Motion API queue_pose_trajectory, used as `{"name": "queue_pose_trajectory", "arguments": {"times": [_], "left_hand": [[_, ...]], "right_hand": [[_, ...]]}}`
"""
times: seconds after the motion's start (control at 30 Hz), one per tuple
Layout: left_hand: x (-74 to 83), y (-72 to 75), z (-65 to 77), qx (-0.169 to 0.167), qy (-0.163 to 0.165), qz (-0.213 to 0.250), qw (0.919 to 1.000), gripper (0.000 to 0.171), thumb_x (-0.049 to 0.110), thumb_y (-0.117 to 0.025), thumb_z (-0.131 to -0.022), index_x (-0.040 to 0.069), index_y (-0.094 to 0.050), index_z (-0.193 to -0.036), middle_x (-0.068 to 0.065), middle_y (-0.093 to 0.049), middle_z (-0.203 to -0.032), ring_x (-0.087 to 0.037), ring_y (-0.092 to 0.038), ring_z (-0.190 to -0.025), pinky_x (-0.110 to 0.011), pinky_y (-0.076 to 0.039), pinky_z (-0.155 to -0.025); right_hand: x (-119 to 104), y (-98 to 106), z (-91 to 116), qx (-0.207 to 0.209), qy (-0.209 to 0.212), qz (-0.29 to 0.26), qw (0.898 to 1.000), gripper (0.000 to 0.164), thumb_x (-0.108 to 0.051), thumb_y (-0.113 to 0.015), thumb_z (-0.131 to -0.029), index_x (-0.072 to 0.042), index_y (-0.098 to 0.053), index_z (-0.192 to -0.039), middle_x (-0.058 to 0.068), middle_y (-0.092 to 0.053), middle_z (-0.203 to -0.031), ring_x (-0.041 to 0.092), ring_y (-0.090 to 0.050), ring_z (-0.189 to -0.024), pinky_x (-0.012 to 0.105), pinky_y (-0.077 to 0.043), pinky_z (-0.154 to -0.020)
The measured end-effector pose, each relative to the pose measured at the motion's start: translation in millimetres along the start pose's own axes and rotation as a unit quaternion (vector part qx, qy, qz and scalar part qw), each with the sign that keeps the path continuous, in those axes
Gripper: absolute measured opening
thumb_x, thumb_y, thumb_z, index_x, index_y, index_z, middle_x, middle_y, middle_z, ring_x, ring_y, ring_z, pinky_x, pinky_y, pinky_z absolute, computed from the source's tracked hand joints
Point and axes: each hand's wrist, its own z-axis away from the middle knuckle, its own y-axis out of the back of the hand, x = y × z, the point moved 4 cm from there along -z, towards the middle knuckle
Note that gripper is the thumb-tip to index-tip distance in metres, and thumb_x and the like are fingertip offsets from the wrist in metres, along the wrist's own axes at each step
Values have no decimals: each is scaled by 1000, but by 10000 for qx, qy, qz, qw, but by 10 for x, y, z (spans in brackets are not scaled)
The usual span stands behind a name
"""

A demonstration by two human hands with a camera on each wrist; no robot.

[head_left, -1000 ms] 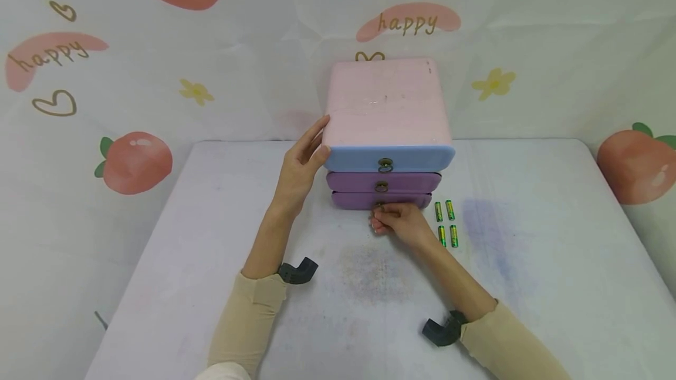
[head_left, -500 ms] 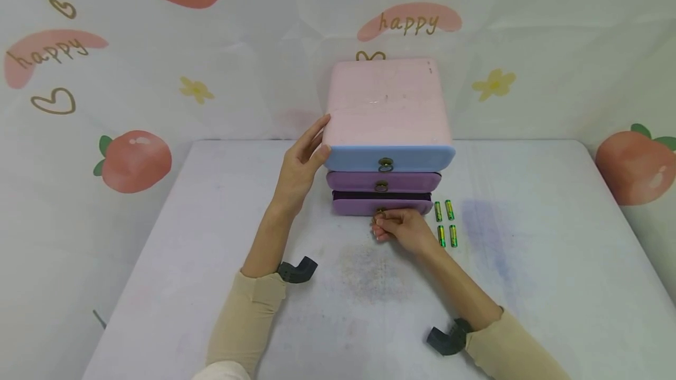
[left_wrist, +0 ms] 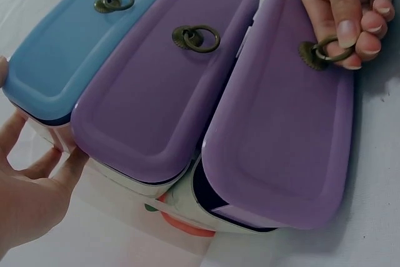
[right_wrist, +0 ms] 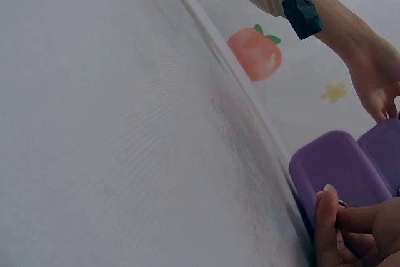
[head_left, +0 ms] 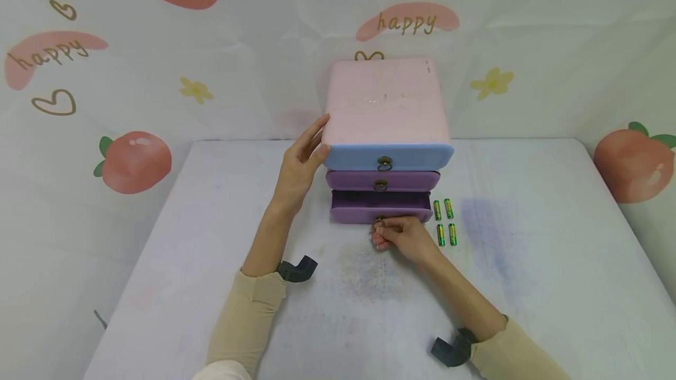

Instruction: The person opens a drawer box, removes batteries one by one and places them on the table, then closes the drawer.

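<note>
A small chest of drawers (head_left: 388, 101) with a pink top stands at the back of the table. Its upper drawer front (head_left: 348, 158) is blue and the two lower ones are purple. My right hand (head_left: 404, 236) pinches the ring pull (left_wrist: 334, 48) of the bottom drawer (head_left: 351, 216), which stands partly out; its visible inside is dark purple and bare. My left hand (head_left: 298, 172) rests with straight fingers against the left side of the chest, thumb near the blue front's corner. The blue drawer and the middle purple drawer (left_wrist: 156, 85) are closed.
Several green batteries (head_left: 440, 234) lie on the table (head_left: 211, 221) just right of the bottom drawer. Behind the chest hangs a white cloth (head_left: 253, 28) with fruit and flower prints. Dark wrist mounts (head_left: 298, 269) stick out from both forearms.
The bottom drawer has slid out toward me from closed, pulled by my right hand on its ring. My left hand has stayed against the chest's side.
</note>
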Motion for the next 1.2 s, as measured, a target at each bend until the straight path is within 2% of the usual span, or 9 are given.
{"name": "queue_pose_trajectory", "arguments": {"times": [0.3,0.57,0.83,1.2], "left_hand": [[-11,-1,-2,16,8,-27,10000,66,49,-66,-91,26,-46,-150,10,-40,-155,-13,-37,-142,-42,-29,-117],[-2,-2,4,5,-27,19,10000,61,42,-64,-95,23,-45,-151,8,-40,-155,-15,-35,-143,-41,-29,-117],[-9,0,-4,22,-21,18,10000,63,45,-65,-94,24,-46,-150,9,-41,-155,-14,-36,-142,-41,-29,-117],[5,-12,10,14,-11,76,10000,57,30,-62,-99,21,-43,-152,7,-39,-156,-16,-35,-143,-41,-29,-117]], "right_hand": [[32,-13,108,-40,-37,125,9999,21,-1,-57,-99,14,-66,-111,17,-73,-91,14,-70,-78,30,-60,-71],[61,-33,186,-241,70,-23,9997,22,-1,-56,-99,16,-65,-110,20,-72,-92,14,-69,-77,31,-60,-71],[70,-63,268,-399,120,-83,9991,22,-2,-57,-99,17,-64,-108,20,-72,-92,13,-68,-77,31,-60,-72],[133,-84,379,-470,61,-101,9988,22,-1,-57,-99,17,-63,-110,19,-72,-93,13,-69,-78,31,-60,-72]]}}
